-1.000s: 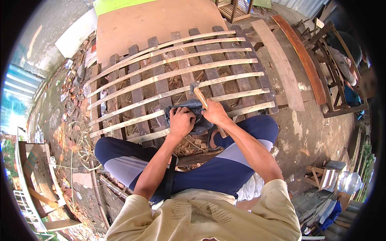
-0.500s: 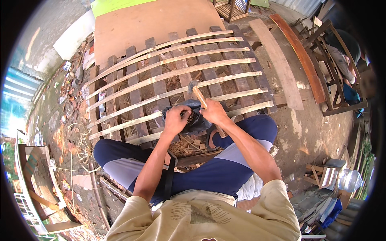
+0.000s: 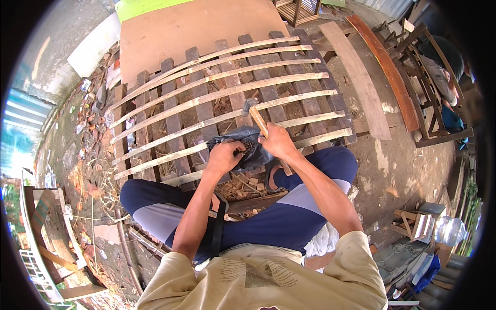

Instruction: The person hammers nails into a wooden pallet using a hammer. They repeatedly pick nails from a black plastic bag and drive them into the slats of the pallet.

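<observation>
My right hand (image 3: pixel 277 142) is wrapped round the wooden handle of a hammer (image 3: pixel 258 121), whose metal head points away over the slats. Just left of it, my left hand (image 3: pixel 224 157) reaches into an open black plastic bag (image 3: pixel 254 159); its fingers are curled together, and what they pinch, if anything, is hidden. Small dark pieces that look like nails (image 3: pixel 250 145) lie inside the bag. Both hands are above a wooden frame of thin pale slats (image 3: pixel 206 100) laid across dark planks (image 3: pixel 172 118). My crossed legs are at its near edge.
A large brown board (image 3: pixel 201 31) lies beyond the frame. To the right are a long pale plank (image 3: pixel 356 77), a reddish-brown plank (image 3: pixel 385 72) and a dark wooden frame (image 3: pixel 431 103), with another person (image 3: pixel 439 72) behind it. Wood scraps (image 3: pixel 245 186) lie below the bag.
My left fingers have shifted slightly within the bag, and the bag's opening has changed shape. The hammer stays in my right hand, its head tilted a little farther away.
</observation>
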Action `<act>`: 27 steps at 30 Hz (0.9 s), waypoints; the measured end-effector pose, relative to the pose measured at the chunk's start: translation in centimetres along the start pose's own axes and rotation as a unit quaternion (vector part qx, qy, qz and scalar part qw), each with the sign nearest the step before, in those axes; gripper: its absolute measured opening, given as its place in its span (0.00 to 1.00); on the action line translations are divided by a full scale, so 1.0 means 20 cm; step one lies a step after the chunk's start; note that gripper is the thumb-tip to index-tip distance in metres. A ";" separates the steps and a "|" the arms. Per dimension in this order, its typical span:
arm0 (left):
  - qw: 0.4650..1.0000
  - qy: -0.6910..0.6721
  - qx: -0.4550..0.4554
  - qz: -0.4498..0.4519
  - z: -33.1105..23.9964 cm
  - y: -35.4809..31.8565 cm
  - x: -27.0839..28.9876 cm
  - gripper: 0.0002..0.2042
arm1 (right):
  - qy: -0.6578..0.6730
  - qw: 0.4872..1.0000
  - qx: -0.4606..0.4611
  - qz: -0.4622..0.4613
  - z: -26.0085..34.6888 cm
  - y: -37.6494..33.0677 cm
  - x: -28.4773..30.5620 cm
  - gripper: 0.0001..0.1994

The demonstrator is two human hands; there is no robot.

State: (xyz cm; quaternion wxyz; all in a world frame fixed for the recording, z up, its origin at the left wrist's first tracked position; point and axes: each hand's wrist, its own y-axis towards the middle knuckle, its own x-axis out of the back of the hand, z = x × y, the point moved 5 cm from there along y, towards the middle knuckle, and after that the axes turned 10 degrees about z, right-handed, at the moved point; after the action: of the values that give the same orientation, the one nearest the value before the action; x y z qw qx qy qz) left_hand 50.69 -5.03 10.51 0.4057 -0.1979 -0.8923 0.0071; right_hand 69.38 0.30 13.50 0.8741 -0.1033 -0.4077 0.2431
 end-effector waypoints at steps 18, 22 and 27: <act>0.974 0.202 0.046 -0.088 -0.16 -0.02 -0.13 0.07 | -0.022 1.000 -0.016 0.009 0.00 0.01 -0.03 0.16; 0.973 0.192 0.071 -0.110 -0.18 -0.02 -0.14 0.08 | -0.031 0.999 -0.013 0.011 0.01 0.00 -0.03 0.16; 0.972 0.189 0.071 -0.122 -0.10 0.00 -0.17 0.05 | -0.029 1.000 -0.001 0.008 0.01 0.00 -0.03 0.17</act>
State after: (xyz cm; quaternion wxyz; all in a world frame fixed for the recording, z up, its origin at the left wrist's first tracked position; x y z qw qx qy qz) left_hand 54.21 -6.60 9.42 0.5780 -0.0564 -0.8139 -0.0167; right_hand 68.86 -0.02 13.21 0.8601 -0.1004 -0.4320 0.2522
